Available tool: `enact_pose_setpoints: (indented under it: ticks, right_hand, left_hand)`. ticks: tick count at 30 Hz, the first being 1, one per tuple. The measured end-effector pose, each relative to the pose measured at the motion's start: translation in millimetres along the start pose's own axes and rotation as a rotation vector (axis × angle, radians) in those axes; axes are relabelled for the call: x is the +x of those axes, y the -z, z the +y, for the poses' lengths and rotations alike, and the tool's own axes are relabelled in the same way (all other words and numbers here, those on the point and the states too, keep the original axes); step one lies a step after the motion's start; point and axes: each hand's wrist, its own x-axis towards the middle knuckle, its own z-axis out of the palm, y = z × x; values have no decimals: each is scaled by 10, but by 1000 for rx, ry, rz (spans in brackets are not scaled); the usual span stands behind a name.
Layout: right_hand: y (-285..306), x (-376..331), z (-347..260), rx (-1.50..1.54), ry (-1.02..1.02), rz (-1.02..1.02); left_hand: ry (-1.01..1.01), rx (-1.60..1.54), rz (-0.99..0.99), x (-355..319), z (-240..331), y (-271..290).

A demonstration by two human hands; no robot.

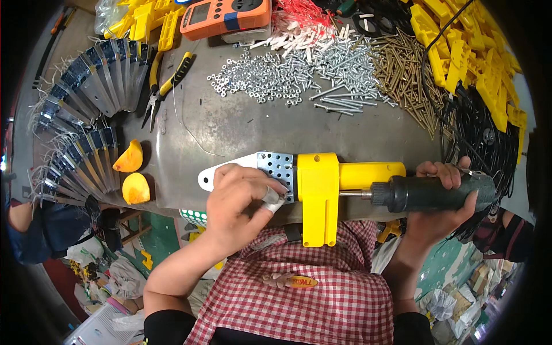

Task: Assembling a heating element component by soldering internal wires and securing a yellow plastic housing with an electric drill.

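While the right hand is wrapped around a black driver, the left hand has its thumb and first finger bent close together at the near right corner of a metal plate full of holes. I cannot tell if those two pinch the plate or some small bit, since they hide the spot. Just right of the plate sits a yellow block, at the front edge of the table, with its near end out past the edge, above a checked apron. A yellow handle sticks out from the block to the right, and a white tongue pokes out left past the plate. The block is long from far to near, but the driver lies across that, left to right, just on the near side of the handle. Its thin shaft points left and reaches the block's right side; I cannot see what the tip meets there. The left hand is nearer to the block, and the right hand is farther off.
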Motion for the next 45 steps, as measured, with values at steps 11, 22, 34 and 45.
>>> enact_pose_setpoints:
  ticks: [11,22,34,45]
  right_hand:
    - [7,-12,-3,21,-7,12]
    - [-87,-18,80,-128,53,56]
    - [-61,-17,109,-85,35,-18]
    - [27,57,116,31,36,-105]
  left_hand:
    - [-43,-15,35,-59,-31,-82]
    - [-98,90,163,-93,-104,-169]
    - [-158,113,90,-145,-149,-200]
    - [-190,220,150,-94,-85,-251]
